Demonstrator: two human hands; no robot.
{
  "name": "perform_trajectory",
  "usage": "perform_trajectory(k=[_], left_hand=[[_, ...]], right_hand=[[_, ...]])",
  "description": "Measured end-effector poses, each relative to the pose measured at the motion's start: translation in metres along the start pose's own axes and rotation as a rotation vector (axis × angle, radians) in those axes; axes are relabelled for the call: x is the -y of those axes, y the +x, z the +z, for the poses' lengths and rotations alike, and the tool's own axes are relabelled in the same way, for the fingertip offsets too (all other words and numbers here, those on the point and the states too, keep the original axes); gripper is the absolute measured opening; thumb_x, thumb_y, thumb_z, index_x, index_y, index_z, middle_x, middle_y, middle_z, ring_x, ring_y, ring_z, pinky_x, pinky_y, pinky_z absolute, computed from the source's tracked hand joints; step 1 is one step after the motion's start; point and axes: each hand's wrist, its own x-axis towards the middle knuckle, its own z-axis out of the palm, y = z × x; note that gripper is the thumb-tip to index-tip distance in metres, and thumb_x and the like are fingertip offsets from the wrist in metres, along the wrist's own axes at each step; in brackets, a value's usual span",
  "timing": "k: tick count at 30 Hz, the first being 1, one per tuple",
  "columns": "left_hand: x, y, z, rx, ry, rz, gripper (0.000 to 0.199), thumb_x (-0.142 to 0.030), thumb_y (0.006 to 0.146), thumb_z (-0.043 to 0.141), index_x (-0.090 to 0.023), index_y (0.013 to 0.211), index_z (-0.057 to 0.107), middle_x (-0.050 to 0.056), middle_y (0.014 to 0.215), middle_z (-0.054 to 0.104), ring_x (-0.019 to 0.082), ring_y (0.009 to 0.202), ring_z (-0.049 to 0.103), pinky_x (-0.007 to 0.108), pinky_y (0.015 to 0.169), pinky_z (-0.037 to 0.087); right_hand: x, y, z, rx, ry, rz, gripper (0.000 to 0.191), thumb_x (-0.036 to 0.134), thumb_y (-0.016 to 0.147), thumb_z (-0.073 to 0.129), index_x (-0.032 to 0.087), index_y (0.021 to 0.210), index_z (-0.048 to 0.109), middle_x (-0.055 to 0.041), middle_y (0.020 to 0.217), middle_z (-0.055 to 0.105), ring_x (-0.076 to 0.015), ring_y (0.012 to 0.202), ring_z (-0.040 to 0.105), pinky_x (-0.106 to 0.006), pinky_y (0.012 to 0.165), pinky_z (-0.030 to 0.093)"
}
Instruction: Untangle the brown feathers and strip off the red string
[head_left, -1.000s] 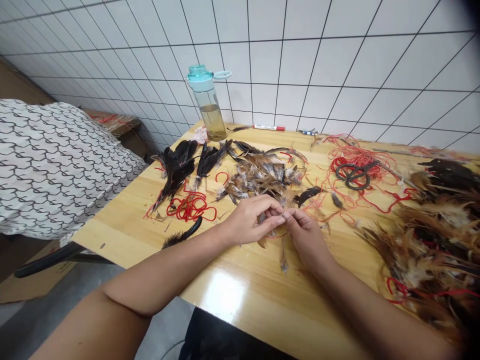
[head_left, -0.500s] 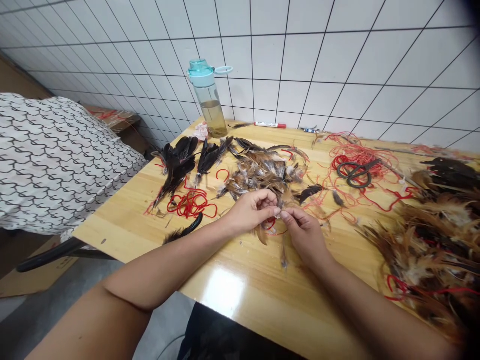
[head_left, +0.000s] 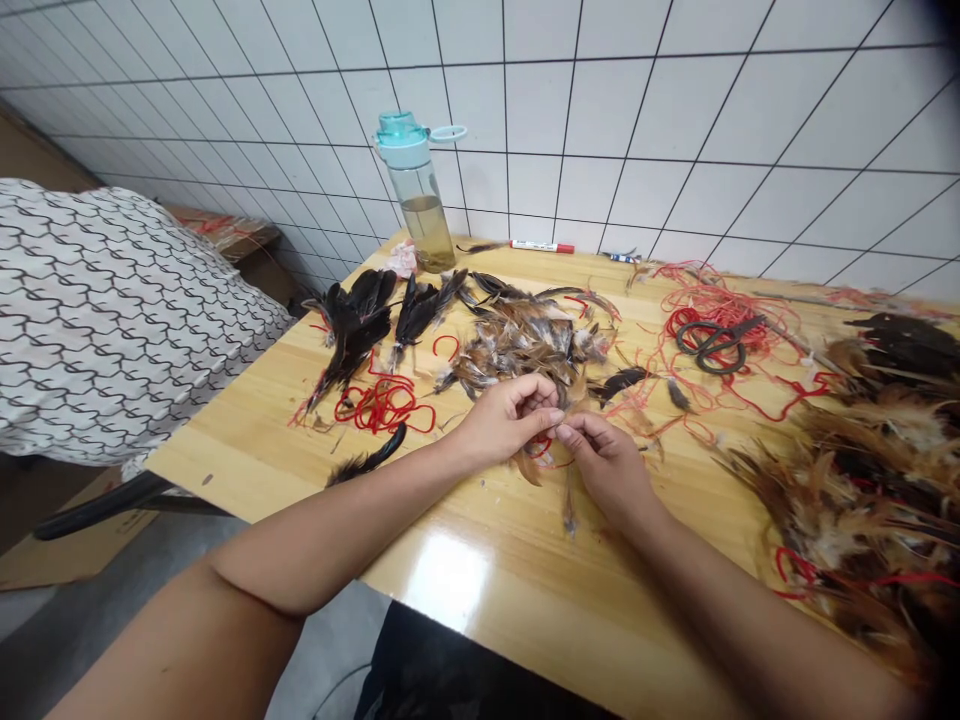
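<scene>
Wooden table (head_left: 480, 600) fills the lower middle of the frame. Big brown feather heap (head_left: 847, 500) at right edge, smaller feather pile (head_left: 525, 345) upper centre, just behind my hands. Left hand (head_left: 502, 420) and right hand (head_left: 607, 465) meet mid-frame, fingertips (head_left: 556, 418) pinched close; can't tell what's held. Small brown feather (head_left: 570, 510) hangs just below the right hand, red thread (head_left: 541, 450) beside it.

The left hand (head_left: 504, 420) and right hand (head_left: 607, 465) pinch a small brown feather (head_left: 570, 505) over the wooden table (head_left: 247, 470), beside a heap of brown feathers (head_left: 525, 345). Black scissors (head_left: 712, 345) lie among tangled red thread (head_left: 750, 385).
</scene>
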Motion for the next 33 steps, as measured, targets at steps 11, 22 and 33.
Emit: perform_trajectory(k=[11, 22, 33], left_hand=[[0.001, 0.001, -0.006, 0.164, 0.059, -0.042, 0.029, -0.032, 0.082, 0.060, -0.013, 0.104, 0.055, 0.003, 0.085, 0.061, 0.009, 0.071, 0.056, 0.023, 0.067, 0.047], [-0.004, -0.004, -0.015, 0.387, 0.954, 0.397, 0.021, -0.018, 0.080, 0.062, -0.019, 0.101, 0.065, 0.005, 0.097, 0.059, 0.018, 0.096, 0.051, 0.031, 0.086, 0.042], [-0.010, 0.002, -0.019, 0.216, 0.796, 0.439, 0.019, -0.020, 0.093, 0.045, -0.017, 0.092, 0.064, 0.003, 0.088, 0.068, 0.014, 0.088, 0.057, 0.028, 0.083, 0.043]], right_hand=[[0.009, 0.001, -0.005, -0.027, 0.230, 0.125, 0.024, 0.041, 0.081, 0.058, 0.019, 0.070, 0.057, 0.0038, 0.059, 0.048, -0.0110, 0.057, 0.042, -0.024, 0.057, 0.035], [0.006, 0.000, -0.005, -0.083, 0.288, 0.133, 0.024, 0.042, 0.083, 0.057, 0.019, 0.076, 0.059, 0.0050, 0.057, 0.043, -0.0100, 0.053, 0.035, -0.024, 0.053, 0.030], [0.005, -0.001, -0.004, -0.097, 0.083, 0.064, 0.025, 0.042, 0.084, 0.055, 0.020, 0.073, 0.056, 0.0024, 0.061, 0.049, -0.0123, 0.059, 0.043, -0.025, 0.056, 0.035]])
